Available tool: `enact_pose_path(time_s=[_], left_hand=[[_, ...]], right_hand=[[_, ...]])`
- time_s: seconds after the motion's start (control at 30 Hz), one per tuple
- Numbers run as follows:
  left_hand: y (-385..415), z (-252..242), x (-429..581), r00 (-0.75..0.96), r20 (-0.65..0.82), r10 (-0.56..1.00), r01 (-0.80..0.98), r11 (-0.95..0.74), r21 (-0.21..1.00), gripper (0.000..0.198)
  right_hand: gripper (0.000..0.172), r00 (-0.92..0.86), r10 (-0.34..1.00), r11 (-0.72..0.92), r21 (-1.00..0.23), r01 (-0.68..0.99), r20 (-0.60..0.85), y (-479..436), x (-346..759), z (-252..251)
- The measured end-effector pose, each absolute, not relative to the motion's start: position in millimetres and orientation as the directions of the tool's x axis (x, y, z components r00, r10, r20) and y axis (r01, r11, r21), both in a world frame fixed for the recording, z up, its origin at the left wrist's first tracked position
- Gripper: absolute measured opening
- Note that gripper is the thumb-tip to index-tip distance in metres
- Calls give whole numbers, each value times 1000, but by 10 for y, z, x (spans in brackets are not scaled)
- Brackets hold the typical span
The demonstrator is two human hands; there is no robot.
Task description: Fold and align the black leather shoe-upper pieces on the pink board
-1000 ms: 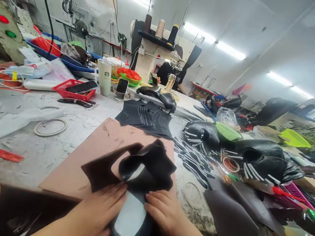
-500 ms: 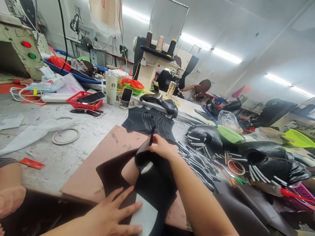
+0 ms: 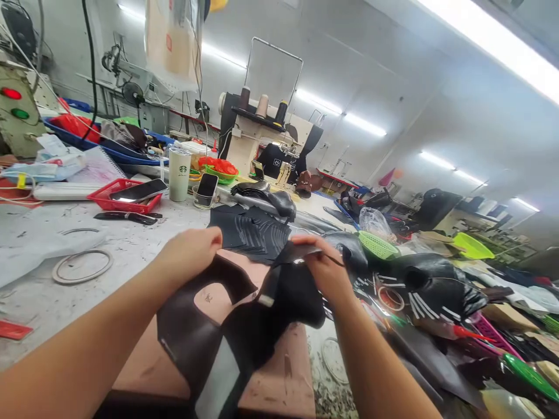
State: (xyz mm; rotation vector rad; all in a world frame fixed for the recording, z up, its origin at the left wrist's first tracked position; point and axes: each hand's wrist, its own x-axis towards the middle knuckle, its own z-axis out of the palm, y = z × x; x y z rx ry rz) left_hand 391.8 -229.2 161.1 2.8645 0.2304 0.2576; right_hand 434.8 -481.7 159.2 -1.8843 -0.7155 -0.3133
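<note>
To the left of the pink board point(image 3: 283, 372), a red packet point(image 3: 15, 329) is lying on the white table point(image 3: 126, 247), and a pale ring point(image 3: 81, 281) is resting flat on that same side. Farther off, beyond and left of the board, a red basket point(image 3: 96, 198) is holding a phone point(image 3: 140, 191), while a black-handled tool point(image 3: 128, 217) is lying a little nearer the board. A pale tumbler point(image 3: 179, 174) is standing upright beyond the board, also toward its left.

The left hand point(image 3: 187, 250) is reaching over the board's far left part; its fingers are curling narrowly on the far edge of a dark leather piece point(image 3: 187, 326), their tips partly hidden. That piece, with an oval opening and a pale patch point(image 3: 218, 375), is lying over the middle of the board, its right part folding up off it. Just past the board's far edge, a fanned stack of black pieces point(image 3: 257, 235) is spreading out, and well beyond the board a sewing machine point(image 3: 244, 145) is standing. Over the board's right side, the right hand point(image 3: 329, 270) is holding the leather's raised edge between its fingers. Right of the board, a green basket point(image 3: 379, 244) is sitting, and farther right a black shape with white strips point(image 3: 441, 279) is lying.
</note>
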Motion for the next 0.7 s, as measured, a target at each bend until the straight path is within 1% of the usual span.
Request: enact_pose_path(time_s=[0.07,0.1,0.13,0.17,0.2,0.23,0.27,0.3,0.33,0.37,0.4,0.47,0.5,0.53,0.6,0.67,0.7], left_hand=[[-2317,1783,3880,919,297,260,175,-942,286,31],[-2329,1839,3873,895,348,278,182,-941,284,34],[-2340,1864,3887,889,371,267,172,-947,270,35],[-2349,1850,3925,903,362,230,147,-959,243,36],[-2354,1799,3986,930,322,178,114,-972,208,39],[-2353,1716,4065,957,260,126,83,-982,171,44],[-2346,1610,4153,980,182,85,60,-989,138,51],[-2330,1492,4241,993,95,67,57,-992,111,53],[-2308,1375,4321,998,1,62,62,-994,90,51],[-2281,1269,4385,995,-85,59,65,-995,74,47],[-2251,1179,4430,986,-159,52,63,-996,65,43],[-2199,1068,4468,968,-251,22,39,-997,61,36],[-2180,1047,4468,962,-273,2,20,-998,63,32],[-2167,1047,4461,959,-284,-19,-1,-998,66,29],[-2166,1109,4441,957,-285,-63,-44,-996,73,21],[-2193,1249,4420,959,-261,-113,-93,-992,90,16],[-2215,1350,4405,963,-234,-130,-110,-989,97,16]], right_hand=[[27,747,306,-119,-755,644,590,-4938,4269,1786],[32,731,317,-20,-766,642,605,-4990,4207,1851],[43,723,343,75,-785,616,600,-5034,4138,1886],[56,726,370,148,-808,570,580,-5067,4066,1886],[64,744,391,174,-837,519,542,-5090,3997,1851],[63,777,391,150,-867,475,494,-5102,3932,1785],[55,820,362,96,-892,441,444,-5107,3872,1692],[41,864,312,32,-913,407,396,-5105,3816,1580],[26,904,237,-13,-929,370,356,-5101,3761,1454],[18,936,157,-28,-946,322,314,-5096,3705,1321],[19,961,79,-1,-964,265,264,-5093,3644,1184],[36,990,-54,145,-980,136,130,-5097,3508,912],[44,995,-90,233,-970,70,50,-5103,3433,779],[50,995,-92,311,-950,1,-30,-5109,3358,653],[55,988,-1,393,-909,-140,-152,-5115,3221,437],[55,970,122,362,-900,-242,-212,-5106,3137,316],[53,964,154,322,-911,-257,-218,-5094,3129,309]])
